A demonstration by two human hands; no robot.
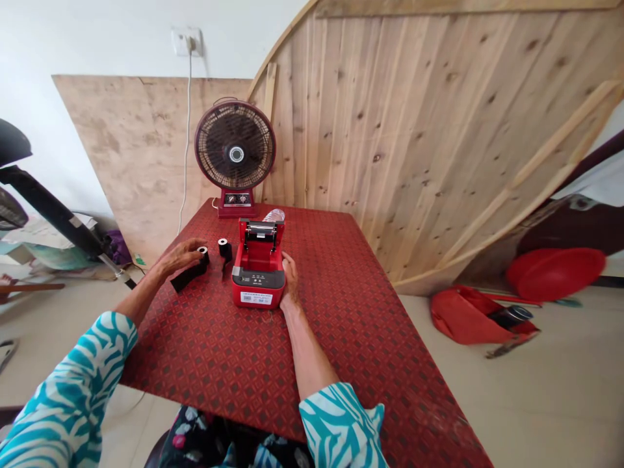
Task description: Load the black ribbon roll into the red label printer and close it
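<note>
A red receipt printer (258, 278) stands on the table with its lid (262, 231) raised. The paper bay inside shows bare red walls. My right hand (290, 279) holds the printer's right side, its fingers partly hidden behind the casing. To the left, a black paper roll (203, 259) with a white core stands upright, its loose black strip trailing toward the front left. My left hand (181, 257) reaches over that strip, fingers stretched out at the roll's left edge; a firm grip does not show. A second black roll (223, 249) stands between it and the printer, a short end hanging loose.
Behind the printer a clear plastic bottle (274, 216) lies near the dark red fan (236, 156) on the patterned red table (336, 325). Wooden boards (380, 130) lean on the wall. On the floor at right are a red bag (463, 318) and a red basin (556, 273).
</note>
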